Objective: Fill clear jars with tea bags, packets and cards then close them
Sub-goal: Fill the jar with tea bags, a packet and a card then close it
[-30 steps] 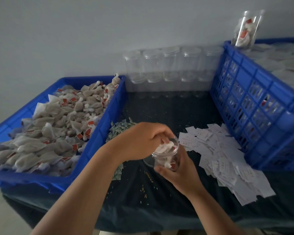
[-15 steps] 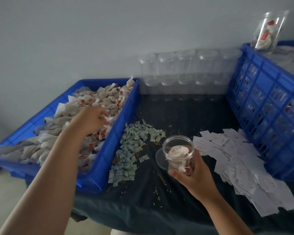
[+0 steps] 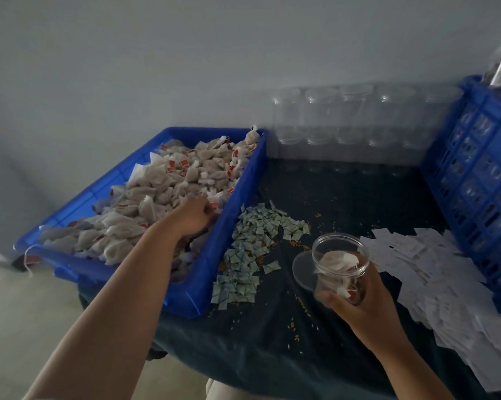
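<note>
Left hand [image 3: 196, 216]: down in the blue tray [image 3: 237, 203] on the left of the table, knuckles up, fingers curled into the heap of tea bags [image 3: 157, 194]. Fingertips are buried, so I cannot tell whether they grip a bag.

Right hand [image 3: 362, 310]: wrapped round the lower half of a clear jar [image 3: 340, 265], thumb across the near side. The jar is held just above the dark table cloth [image 3: 272, 342], tilted slightly, with its mouth open. Several tea bags sit inside it, white with red tags.

Lid [image 3: 301, 269]: a clear disc lying flat on the cloth, just beside and partly behind the jar.

Packets [image 3: 252, 243]: small green-and-white squares in a loose pile between the tray and the jar. Scattered grains lie on the cloth around them.

Cards [image 3: 434, 272]: white slips spread out to the right of the jar, running up to a blue crate [image 3: 474, 157] at the right edge.

Empty jars [image 3: 353, 116]: clear and stacked against the wall at the back, 5 across, well apart from both hands. This part is blurred, so detail is poor.
</note>
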The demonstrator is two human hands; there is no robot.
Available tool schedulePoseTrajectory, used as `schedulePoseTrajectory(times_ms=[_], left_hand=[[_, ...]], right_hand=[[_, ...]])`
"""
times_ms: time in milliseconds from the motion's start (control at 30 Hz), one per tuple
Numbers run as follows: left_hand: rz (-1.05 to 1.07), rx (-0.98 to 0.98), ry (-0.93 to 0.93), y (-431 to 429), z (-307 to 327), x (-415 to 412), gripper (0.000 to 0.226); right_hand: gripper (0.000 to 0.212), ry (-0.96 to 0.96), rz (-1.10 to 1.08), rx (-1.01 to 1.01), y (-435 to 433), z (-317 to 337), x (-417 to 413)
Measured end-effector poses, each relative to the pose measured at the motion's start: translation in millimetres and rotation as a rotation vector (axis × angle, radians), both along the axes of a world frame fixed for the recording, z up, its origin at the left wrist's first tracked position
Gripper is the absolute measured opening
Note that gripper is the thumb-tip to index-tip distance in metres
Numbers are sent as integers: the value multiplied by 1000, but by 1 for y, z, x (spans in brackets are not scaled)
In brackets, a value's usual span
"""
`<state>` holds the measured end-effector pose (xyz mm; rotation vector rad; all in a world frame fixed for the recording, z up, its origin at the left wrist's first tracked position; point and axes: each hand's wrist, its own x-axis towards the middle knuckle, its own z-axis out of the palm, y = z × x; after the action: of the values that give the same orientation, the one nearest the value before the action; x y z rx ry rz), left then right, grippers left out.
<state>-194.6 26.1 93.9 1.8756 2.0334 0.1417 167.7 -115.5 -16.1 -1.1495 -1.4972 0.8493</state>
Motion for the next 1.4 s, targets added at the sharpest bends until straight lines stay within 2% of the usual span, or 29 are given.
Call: schedulePoseTrajectory(times_ms=[100, 233, 367, 400, 467, 500, 533, 600, 667, 700, 800, 867, 967, 1067, 1133, 1167, 1300, 1400], left_hand=[[135, 128, -226, 2, 1, -3, 23], [257, 325, -478, -3, 9, 0, 8], [225, 323, -1010, -12, 29, 8, 34], [216, 336, -1140, -14, 35, 13, 36], [233, 313, -1407, -23, 48, 24, 25], [195, 286, -1467, -29, 54, 32, 22], [118, 264, -1434, -35, 60, 40, 22], [-45, 287, -1171, -48, 68, 62, 22], [-152, 308, -995, -62, 74, 90, 24], [-213, 313, -930, -67, 75, 104, 22], [-412, 351, -582, -77, 68, 142, 7], [-492, 303, -459, -79, 59, 161, 9], [-525, 270, -295, -81, 40, 180, 24], [-553, 300, -120, -86, 33, 188, 6], [-627, 297, -18, -89, 35, 190, 23], [-670, 271, 28, -90, 38, 191, 32], [-774, 120, 156, -91, 44, 194, 37], [-717, 96, -98, -85, 51, 185, 33]], right_hand=[[72, 8, -2, -11, 0, 1, -1], [69, 18, -12, -17, -2, 6, -2], [68, 37, -24, -15, -2, 7, -3], [68, 40, -26, -18, -2, 7, -3], [70, 36, -28, -21, -2, 8, -3], [70, 37, -28, -21, -2, 8, -3], [69, 41, -28, -22, -2, 9, -3], [69, 42, -24, -25, -2, 10, -3], [71, 42, -18, -31, -2, 10, -2], [71, 44, -16, -35, -2, 9, -2], [71, 30, -22, -33, -1, 7, -1], [70, 17, -20, -27, -1, 6, 0], [67, 5, -23, -28, 0, 3, 2], [66, -22, -19, -34, 1, -1, 3], [66, -35, -18, -35, 2, -2, 3], [66, -33, -18, -39, 2, -2, 4], [67, -25, -17, -42, 2, -3, 4], [70, -27, -22, -37, 2, -2, 4]])
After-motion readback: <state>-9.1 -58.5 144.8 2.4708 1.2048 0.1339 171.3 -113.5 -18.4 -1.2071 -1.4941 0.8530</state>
